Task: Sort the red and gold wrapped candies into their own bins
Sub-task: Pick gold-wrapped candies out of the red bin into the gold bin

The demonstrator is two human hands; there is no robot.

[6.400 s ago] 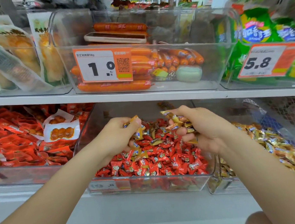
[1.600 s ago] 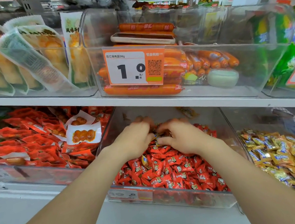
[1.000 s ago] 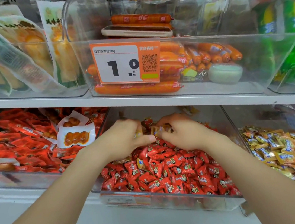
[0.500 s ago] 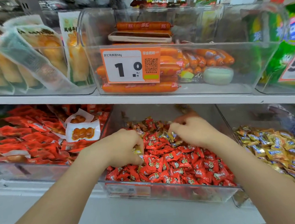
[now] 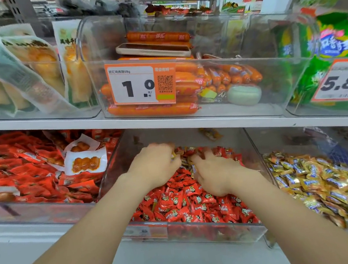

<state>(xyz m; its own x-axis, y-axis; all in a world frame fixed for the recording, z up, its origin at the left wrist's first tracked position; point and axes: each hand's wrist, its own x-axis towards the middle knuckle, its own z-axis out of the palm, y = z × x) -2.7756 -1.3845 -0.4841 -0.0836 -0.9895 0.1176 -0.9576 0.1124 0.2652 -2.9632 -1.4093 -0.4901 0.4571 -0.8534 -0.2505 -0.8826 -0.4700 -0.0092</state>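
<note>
Both bare forearms (image 5: 90, 239) reach forward and converge. Left hand (image 5: 155, 166) palm down, fingers (image 5: 160, 149) bent downward, tips blurred. Right hand (image 5: 215, 176) palm down just beside it, narrow gap between, fingers spread and bent down. Grip of either hand: cannot tell.

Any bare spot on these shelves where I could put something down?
Two: in the sausage bin, between the green round case and its right wall, and the back of the red candy bin behind the red candies, bare but for one stray wrapper. Its front and the gold candies beside it are packed.
</note>
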